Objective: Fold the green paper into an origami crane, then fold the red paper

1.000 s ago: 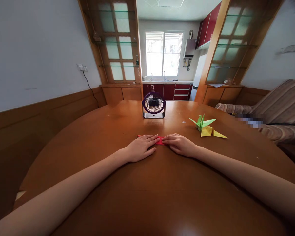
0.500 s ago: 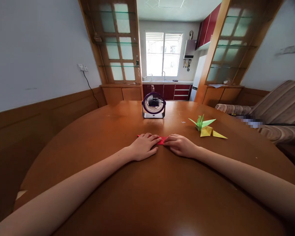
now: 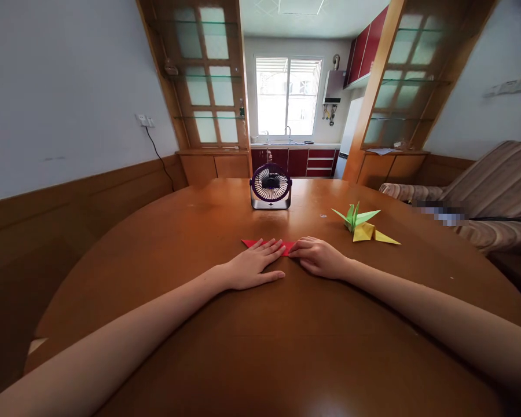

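A folded piece of red origami paper [image 3: 248, 242] lies flat on the wooden table [image 3: 260, 347], its pointed left end showing. My left hand [image 3: 255, 264] rests flat across it, fingers stretched out and thumb apart on the tabletop. At the paper's right part, my right hand [image 3: 319, 257] has its fingers bent together and pinches the edge. The fingers of both hands hide much of the paper. To the right of my right hand, a green paper crane [image 3: 354, 217] and a yellow folded paper piece [image 3: 365, 233] sit close together.
A small dark purple desk fan [image 3: 271, 185] stands on the table beyond my hands. A striped armchair [image 3: 495, 185] is at the right. Left of the table is a wall with a socket and cable [image 3: 156, 149]. A kitchen with a window [image 3: 289, 95] lies behind.
My left hand has flattened and slid slightly nearer to me, fingers straighter and thumb spread out. More of the red paper shows now. My right hand stays about where it was.
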A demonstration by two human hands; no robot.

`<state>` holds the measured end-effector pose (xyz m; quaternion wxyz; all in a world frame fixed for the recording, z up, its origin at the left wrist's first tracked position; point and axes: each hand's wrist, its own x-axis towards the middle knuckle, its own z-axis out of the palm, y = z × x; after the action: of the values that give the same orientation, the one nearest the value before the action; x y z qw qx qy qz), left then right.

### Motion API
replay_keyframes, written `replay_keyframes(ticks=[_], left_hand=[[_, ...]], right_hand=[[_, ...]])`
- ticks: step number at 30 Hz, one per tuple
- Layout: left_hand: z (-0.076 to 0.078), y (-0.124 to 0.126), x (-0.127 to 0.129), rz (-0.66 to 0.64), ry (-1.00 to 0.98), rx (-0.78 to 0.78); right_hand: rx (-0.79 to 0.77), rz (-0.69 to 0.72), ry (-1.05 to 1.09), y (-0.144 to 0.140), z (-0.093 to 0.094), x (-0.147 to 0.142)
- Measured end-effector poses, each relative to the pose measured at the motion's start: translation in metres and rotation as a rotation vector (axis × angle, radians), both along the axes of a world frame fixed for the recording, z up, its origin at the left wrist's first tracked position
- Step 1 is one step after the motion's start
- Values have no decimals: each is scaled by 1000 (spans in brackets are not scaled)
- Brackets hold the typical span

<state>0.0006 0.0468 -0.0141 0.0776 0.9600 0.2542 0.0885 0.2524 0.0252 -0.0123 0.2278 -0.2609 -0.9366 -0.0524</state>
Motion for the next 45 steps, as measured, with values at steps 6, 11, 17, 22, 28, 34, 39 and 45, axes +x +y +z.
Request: replay_keyframes(ticks=[6,11,17,22,28,34,39,45], left_hand=[[8,-3,2,24,108,-40],[9,-6,2,35,140,-50],[12,-8,4,77,144,-72],[11,-10,3,132,124,-95],[9,-6,-6,139,110,-108],[14,-3,-20,182,147,-142],[13,4,-28,157,86,-94],[9,16,-36,170,-56,26]], right_hand=[[24,-10,15,-1,0,1],[23,-1,36,-1,0,1],[54,-20,77,0,-2,1],[-10,-11,98,0,-2,1],[-66,-22,89,-3,0,2],[-64,-38,38,-6,4,2],[-48,-51,-12,-5,2,2],[-75,-30,23,-3,2,2]])
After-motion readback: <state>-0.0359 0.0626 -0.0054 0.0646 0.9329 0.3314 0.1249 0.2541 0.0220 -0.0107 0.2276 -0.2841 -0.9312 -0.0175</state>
